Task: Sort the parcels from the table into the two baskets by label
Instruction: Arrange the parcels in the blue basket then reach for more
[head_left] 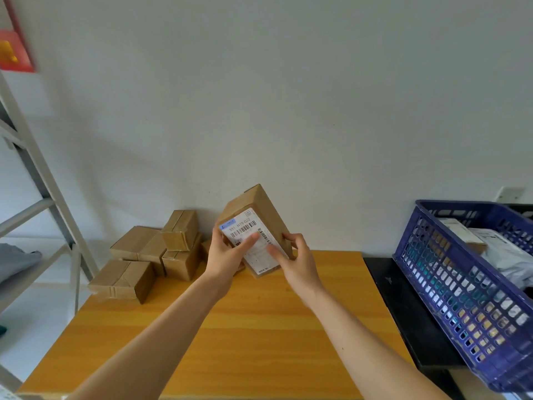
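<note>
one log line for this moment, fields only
step: checking label | left hand: holds parcel | right hand: holds parcel | parcel: lifted over table | blue basket: at right

light: bright, soft, from left | shadows: faint bands on pale grey wall point(109, 145) | glare: sheen on yellow wooden tabletop point(259, 336) | focus: centre sharp, edges soft | distortion: grey metal shelf frame point(43, 180) leans, left

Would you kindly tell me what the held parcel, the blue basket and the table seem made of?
The held parcel looks like matte brown cardboard, edges folded. The blue basket seems moulded plastic, given its lattice walls. The table: wood or laminate, smooth, grain-streaked.
</note>
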Available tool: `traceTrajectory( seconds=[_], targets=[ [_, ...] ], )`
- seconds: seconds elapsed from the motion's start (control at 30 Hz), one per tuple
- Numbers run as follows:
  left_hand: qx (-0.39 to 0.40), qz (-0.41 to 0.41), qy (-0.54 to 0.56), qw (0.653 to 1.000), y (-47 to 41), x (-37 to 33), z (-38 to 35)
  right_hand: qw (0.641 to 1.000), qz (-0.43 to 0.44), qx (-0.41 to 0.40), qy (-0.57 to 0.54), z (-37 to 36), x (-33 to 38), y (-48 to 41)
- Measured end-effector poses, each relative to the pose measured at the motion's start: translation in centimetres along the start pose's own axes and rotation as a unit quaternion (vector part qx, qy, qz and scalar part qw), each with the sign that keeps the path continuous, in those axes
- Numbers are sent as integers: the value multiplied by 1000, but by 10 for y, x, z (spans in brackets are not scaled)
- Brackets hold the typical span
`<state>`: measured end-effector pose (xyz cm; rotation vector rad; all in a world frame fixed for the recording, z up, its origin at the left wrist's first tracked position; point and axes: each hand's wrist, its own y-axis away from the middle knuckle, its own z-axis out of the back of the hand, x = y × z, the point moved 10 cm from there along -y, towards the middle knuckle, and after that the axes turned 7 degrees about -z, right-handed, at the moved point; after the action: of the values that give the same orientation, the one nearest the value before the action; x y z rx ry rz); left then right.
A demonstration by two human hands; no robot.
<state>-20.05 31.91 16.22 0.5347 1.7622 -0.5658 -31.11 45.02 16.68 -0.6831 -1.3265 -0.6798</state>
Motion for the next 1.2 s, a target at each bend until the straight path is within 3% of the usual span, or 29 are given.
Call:
traceTrajectory(
  seconds=[0.37, 0.83, 1.2],
  targets=[
    [39, 16, -76, 996, -1, 18, 26, 999, 9, 52, -8, -18, -4, 8],
    [126, 27, -114, 985, 10, 22, 31, 998, -50, 34, 1, -25, -28, 18],
    [194, 20, -111, 975, 21, 53, -11, 994, -104, -34, 2, 20, -47, 42]
  ],
)
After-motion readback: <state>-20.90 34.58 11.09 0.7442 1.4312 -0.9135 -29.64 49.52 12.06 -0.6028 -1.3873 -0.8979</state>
